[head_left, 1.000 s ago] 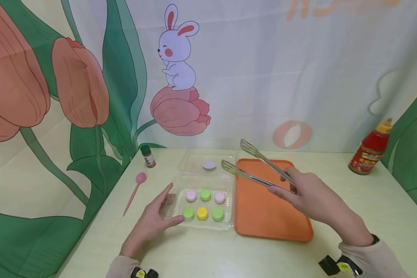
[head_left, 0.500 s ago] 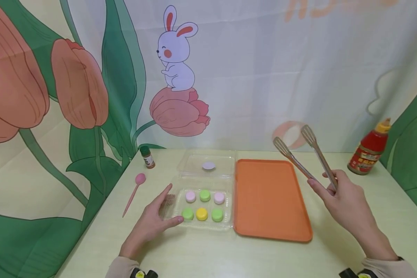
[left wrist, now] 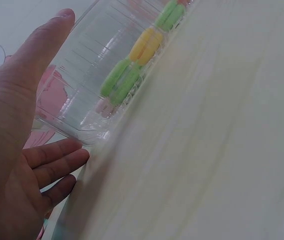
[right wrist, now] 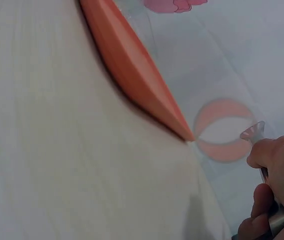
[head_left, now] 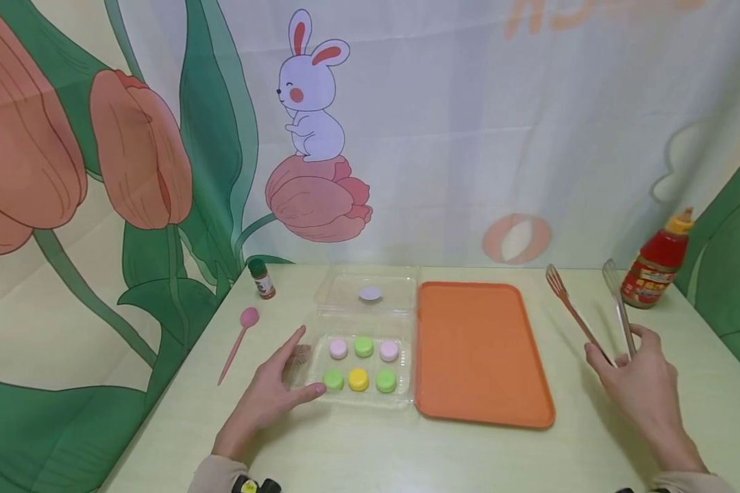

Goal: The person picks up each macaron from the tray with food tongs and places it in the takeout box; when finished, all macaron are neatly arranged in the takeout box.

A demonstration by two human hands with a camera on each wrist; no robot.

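In the head view, my left hand lies at the left side of a clear plastic box, thumb and fingers spread. The left wrist view shows the fingertips at or against the box's corner; contact is hard to tell. Several toy macarons stand in the box in two rows: pink, green and yellow. My right hand holds metal tongs over the table, right of the orange tray. The two tong arms are spread with nothing between them. In the right wrist view the tongs are mostly hidden by my fingers.
A red sauce bottle stands just behind the tongs. At the left are a small green-capped jar and a pink spoon. The box's lid lies folded back, with a pale oval on it. A printed cloth hangs behind.
My right hand has carried the tongs rightward from above the tray, then lowered them beside the sauce bottle. The left hand, box and macarons have stayed put.
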